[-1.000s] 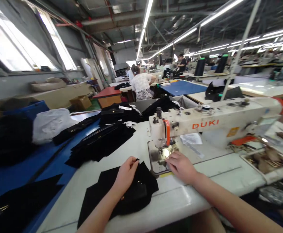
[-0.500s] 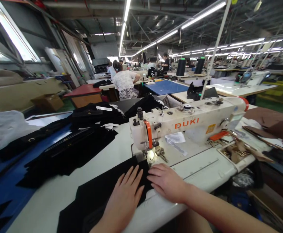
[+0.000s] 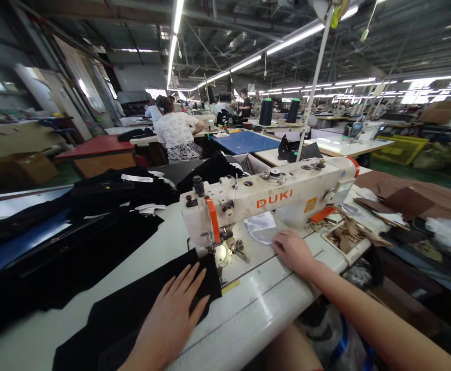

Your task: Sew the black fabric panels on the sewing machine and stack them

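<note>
My left hand (image 3: pixel 171 304) lies flat with fingers spread on a black fabric piece (image 3: pixel 133 304). The fabric's far end reaches the presser foot and needle area of the white sewing machine (image 3: pixel 241 198), just left of a small lit spot. Under the machine's arm, my right hand (image 3: pixel 293 252) has its fingertips pinched at the near edge of a thin whitish strip (image 3: pixel 264 236). Beside that strip lies a white paper-like piece (image 3: pixel 259 221). My right fingertips partly hide the strip's end.
Black fabric pieces with white tags (image 3: pixel 121 242) are heaped on the left. A tray of small metal parts (image 3: pixel 345 237) sits at the machine's right end, near brown material (image 3: pixel 411 201). Thread cones (image 3: pixel 266 112) and a seated person (image 3: pixel 177 129) are beyond.
My right hand has left the black fabric and moved right to the whitish strip under the machine's arm. My left hand stays on the fabric. The view has turned right.
</note>
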The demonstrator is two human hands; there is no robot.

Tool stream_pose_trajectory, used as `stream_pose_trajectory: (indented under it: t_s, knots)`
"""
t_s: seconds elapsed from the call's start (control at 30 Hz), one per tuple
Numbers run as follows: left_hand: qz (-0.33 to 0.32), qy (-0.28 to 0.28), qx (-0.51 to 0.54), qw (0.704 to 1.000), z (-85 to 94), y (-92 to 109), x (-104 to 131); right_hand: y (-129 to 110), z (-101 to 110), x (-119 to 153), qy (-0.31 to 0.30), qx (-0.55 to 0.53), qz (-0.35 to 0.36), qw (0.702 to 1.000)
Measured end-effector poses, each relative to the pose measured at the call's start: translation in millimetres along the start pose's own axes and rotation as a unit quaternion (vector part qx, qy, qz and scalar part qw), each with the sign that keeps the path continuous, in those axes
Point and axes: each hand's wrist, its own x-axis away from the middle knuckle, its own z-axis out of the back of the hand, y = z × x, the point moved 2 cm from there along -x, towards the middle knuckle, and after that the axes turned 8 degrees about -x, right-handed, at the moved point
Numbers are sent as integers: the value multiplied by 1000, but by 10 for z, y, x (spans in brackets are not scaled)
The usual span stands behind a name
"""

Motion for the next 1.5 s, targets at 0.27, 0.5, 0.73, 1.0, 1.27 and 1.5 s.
stream_pose_trajectory:
  t_s: [0.27, 0.5, 0.73, 1.0, 1.27, 1.5]
  knots:
    - [-6, 142, 33, 989, 55, -15, 75, -45, -50, -29, -22, -286, -82, 954]
    - [-57, 174, 151, 971, 406, 414, 49, -757, -107, 123, -210, -448, 6, 869]
    - [134, 27, 314, 940, 469, 321, 15, -1155, -125, 168, -202, -480, 66, 851]
    - [215, -47, 358, 907, 524, 281, 23, -1215, -386, 111, -152, -531, 6, 834]
    - [170, -123, 427, 879, 557, 143, 67, -1158, -445, 88, -207, -568, -22, 797]
    - [192, -110, 433, 874, 612, 77, 41, -1076, -324, 98, -145, -488, 40, 860]
